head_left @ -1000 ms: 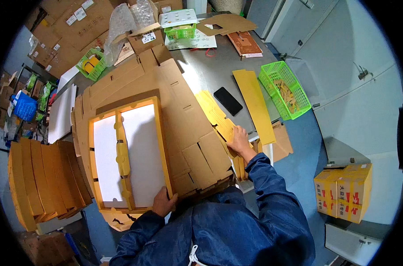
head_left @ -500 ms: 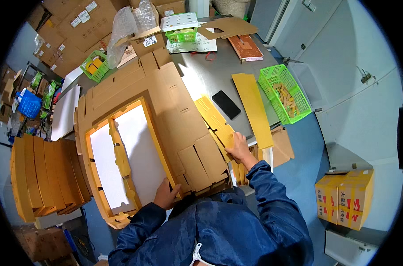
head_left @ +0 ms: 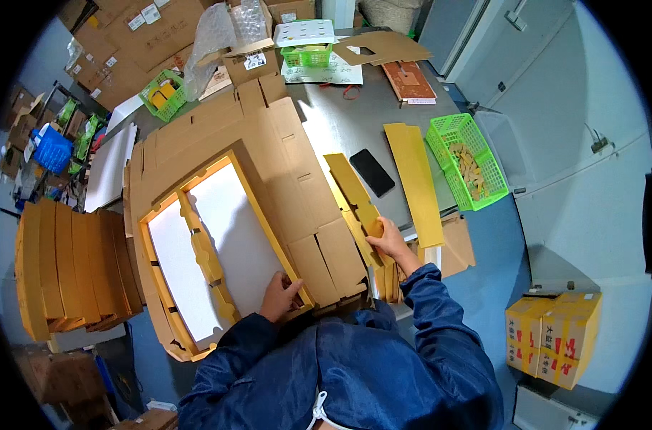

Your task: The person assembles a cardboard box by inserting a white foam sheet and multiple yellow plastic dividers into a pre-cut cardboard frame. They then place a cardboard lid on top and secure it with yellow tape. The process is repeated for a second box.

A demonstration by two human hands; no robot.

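A shallow yellow cardboard tray (head_left: 258,215) with a white bottom lies tilted across brown flattened cardboard in front of me. A notched yellow divider (head_left: 203,247) runs lengthwise through it. My left hand (head_left: 279,296) is at the tray's near right corner, fingers bent and pinched against its wall; the fingertips are partly hidden. To the right, my right hand (head_left: 389,240) grips the near end of a folded yellow cardboard strip (head_left: 356,190), thumb on the left side. This strip stands partly raised on edge beside the brown cardboard.
A black phone (head_left: 372,172) and flat yellow strips (head_left: 415,186) lie right of my hand. Beyond them a green basket (head_left: 466,161) holds small cardboard bits. Stacked yellow trays (head_left: 75,265) stand at left. A taped carton (head_left: 553,337) sits on the floor at right.
My right hand has tipped the yellow strip up from lying flatter. My left hand's fingers have curled in at the tray corner. The whole view has shifted slightly.
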